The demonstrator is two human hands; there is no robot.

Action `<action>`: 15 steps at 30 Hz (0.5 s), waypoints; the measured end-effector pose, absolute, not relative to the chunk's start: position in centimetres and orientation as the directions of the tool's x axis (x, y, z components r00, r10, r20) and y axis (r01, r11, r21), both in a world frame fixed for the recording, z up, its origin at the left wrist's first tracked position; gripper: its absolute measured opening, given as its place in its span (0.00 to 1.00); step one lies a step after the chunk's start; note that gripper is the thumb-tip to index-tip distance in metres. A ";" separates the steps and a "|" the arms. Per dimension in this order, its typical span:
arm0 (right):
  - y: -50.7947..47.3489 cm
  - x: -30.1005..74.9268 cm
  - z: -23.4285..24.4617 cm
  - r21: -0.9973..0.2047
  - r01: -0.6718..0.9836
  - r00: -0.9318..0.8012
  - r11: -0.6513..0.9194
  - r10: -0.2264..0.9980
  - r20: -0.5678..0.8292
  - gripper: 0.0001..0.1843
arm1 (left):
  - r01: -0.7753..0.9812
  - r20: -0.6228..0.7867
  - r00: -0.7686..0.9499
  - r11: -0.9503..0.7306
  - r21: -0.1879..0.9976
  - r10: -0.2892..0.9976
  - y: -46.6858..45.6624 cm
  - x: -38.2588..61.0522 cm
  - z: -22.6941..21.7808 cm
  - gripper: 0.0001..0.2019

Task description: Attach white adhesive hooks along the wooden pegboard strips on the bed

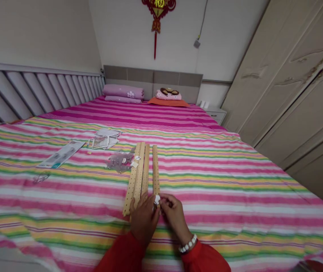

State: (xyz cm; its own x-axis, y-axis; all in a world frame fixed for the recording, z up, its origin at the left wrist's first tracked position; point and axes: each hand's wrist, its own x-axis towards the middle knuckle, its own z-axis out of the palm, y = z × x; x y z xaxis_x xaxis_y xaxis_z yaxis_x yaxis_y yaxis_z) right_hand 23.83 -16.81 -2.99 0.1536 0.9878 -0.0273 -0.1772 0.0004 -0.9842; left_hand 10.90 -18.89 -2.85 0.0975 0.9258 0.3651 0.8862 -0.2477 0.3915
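Note:
My left hand (143,218) and my right hand (175,213) meet over the near end of a perforated wooden strip (156,170). Between their fingertips is a small white piece (157,199), too small to name exactly. Both hands are closed in a pinch around it. Several more perforated wooden strips (139,175) lie side by side just left, and my left fingers rest at their near ends. Upon their left edge sits a clear plastic bag (119,161) of small parts, with little white bits (135,164) beside it.
Farther left on the striped bedsheet (235,189) are a flat clear package (62,154), a pile of papers or packets (104,139) and a thin, wiry item (41,176). Folded bedding (123,92) lies by the headboard (138,75). A wardrobe (286,79) stands at the right.

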 end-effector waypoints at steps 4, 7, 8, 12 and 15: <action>-16.7 23.9 -3.7 -0.993 -0.108 0.163 0.042 0.986 0.024 0.13 | 0.886 0.344 0.154 -0.284 0.368 0.926 -18.6 10.5 -3.4 0.17; -16.7 24.0 -3.9 -0.994 -0.099 0.158 0.042 0.987 0.026 0.14 | 0.893 0.338 0.167 -0.288 0.346 0.926 -18.6 10.5 -3.6 0.18; -16.8 23.9 -3.9 -0.994 -0.097 0.157 0.043 0.987 0.027 0.14 | 0.895 0.339 0.174 -0.292 0.337 0.925 -18.7 10.6 -3.5 0.18; -16.9 23.8 -3.8 -0.993 -0.104 0.168 0.059 0.985 0.041 0.15 | 0.905 0.342 0.181 -0.292 0.309 0.922 -19.2 11.0 -3.1 0.20; -16.9 23.9 -3.7 -0.991 -0.106 0.163 0.080 0.985 0.062 0.15 | 0.914 0.324 0.171 -0.272 0.301 0.930 -19.4 11.1 -2.8 0.21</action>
